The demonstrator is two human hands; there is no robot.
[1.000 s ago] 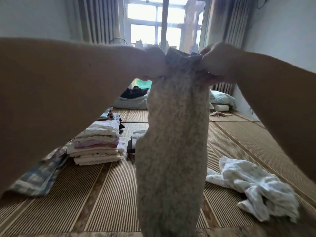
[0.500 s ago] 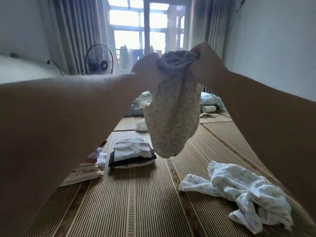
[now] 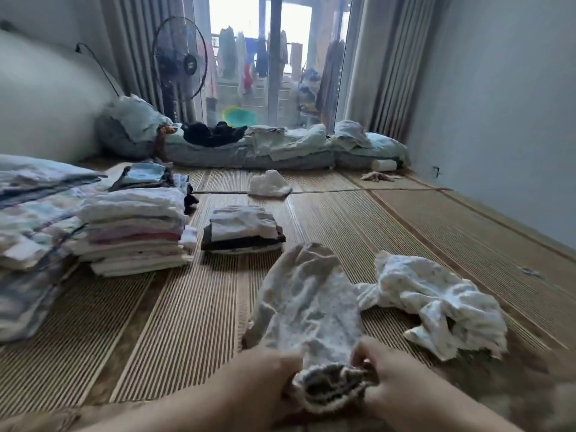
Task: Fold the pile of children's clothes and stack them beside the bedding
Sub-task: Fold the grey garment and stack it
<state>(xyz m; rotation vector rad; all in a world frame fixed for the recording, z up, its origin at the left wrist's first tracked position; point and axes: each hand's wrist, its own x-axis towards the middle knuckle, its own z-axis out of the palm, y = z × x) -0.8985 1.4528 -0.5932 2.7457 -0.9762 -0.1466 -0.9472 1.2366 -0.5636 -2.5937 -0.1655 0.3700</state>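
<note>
Both hands, left hand (image 3: 265,380) and right hand (image 3: 394,378), pinch the speckled grey garment (image 3: 307,304), wrinkled, on the mat (image 3: 187,322).

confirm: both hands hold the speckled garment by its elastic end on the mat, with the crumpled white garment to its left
Not quite. In the head view the crumpled white garment lies to the right of the speckled garment, not the left. Left hand and right hand do hold its elastic end.
</note>
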